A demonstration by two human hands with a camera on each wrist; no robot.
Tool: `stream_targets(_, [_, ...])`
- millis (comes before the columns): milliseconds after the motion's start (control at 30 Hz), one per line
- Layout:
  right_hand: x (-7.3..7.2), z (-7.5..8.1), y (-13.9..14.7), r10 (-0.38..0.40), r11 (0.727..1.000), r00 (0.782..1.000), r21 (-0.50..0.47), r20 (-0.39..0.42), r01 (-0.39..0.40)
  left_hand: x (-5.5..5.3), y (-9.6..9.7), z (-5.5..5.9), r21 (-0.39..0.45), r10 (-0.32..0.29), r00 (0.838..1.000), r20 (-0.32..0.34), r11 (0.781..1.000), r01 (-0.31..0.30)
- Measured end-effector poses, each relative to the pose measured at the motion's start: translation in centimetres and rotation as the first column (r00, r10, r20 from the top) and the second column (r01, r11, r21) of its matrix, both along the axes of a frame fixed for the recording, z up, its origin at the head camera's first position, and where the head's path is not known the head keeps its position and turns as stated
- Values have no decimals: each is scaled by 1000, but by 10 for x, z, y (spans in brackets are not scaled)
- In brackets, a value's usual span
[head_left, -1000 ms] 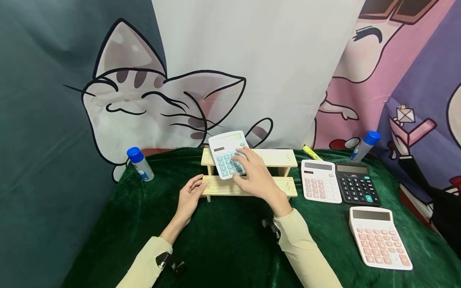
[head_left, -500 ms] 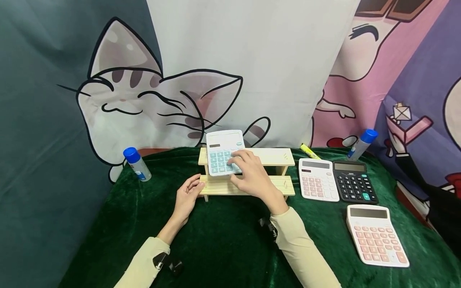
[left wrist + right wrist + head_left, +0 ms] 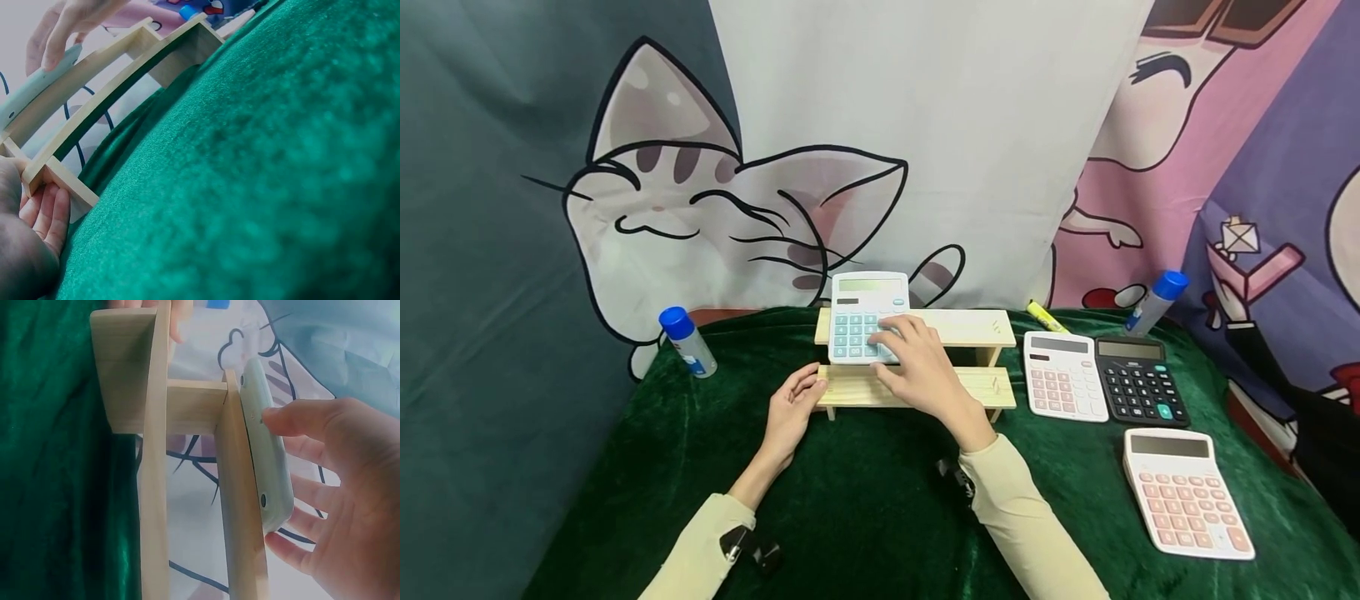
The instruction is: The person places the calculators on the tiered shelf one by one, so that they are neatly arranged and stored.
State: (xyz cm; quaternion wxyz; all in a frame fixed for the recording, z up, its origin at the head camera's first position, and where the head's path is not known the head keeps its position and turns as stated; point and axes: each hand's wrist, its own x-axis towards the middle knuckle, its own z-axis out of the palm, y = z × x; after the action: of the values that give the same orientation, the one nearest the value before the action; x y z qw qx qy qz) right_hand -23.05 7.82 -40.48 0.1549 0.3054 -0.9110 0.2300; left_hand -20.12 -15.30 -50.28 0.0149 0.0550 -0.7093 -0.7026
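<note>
A light blue calculator [image 3: 857, 310] lies on the upper tier of a two-tier wooden rack [image 3: 970, 327], at its left end. My right hand [image 3: 917, 367] holds it, fingers over the keys and thumb at its near edge. In the right wrist view the calculator [image 3: 269, 475] lies flat against the rack's top board [image 3: 240, 506], with the right hand [image 3: 344, 487] on it. My left hand [image 3: 793, 404] grips the left end of the lower tier. In the left wrist view the left hand [image 3: 31, 231] holds the rack [image 3: 125, 75] at its leg.
Right of the rack lie a white-and-pink calculator [image 3: 1063, 375], a black calculator [image 3: 1138, 381] and a pink calculator [image 3: 1187, 492]. Blue-capped glue sticks [image 3: 685, 342] [image 3: 1153, 302] stand at the back corners, with a yellow marker [image 3: 1047, 317] nearby. A green velvet cloth [image 3: 865, 500] covers the table.
My right hand lowered the tilted blue calculator and squared it on the upper tier, slightly further left. The left hand stayed on the rack's end.
</note>
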Motion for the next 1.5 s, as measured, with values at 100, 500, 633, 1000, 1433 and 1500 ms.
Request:
stream_targets(100, [0,0,-1,6,1000,1000,-17,-3,-6,0,-1,0,-4,10,1000,-7,1000,-10])
stream_targets(500, [17,9,31,22,990,1000,-137,-11,-23,0,1,-2,44,15,1000,-17,999,-14])
stream_targets(633, [28,10,63,-36,989,999,-144,-24,33,1,2,-1,45,15,1000,-7,999,-14])
stream_targets(1000, [66,-8,152,-236,969,971,-69,36,238,1,2,-3,51,0,999,-34,999,2])
stream_targets(1433, [113,-32,219,-450,889,882,-20,139,457,2,1,-3,40,7,999,-35,999,-6])
stream_targets(1500, [118,-32,227,-486,870,860,-11,154,493,2,2,-3,31,9,999,-34,999,-8])
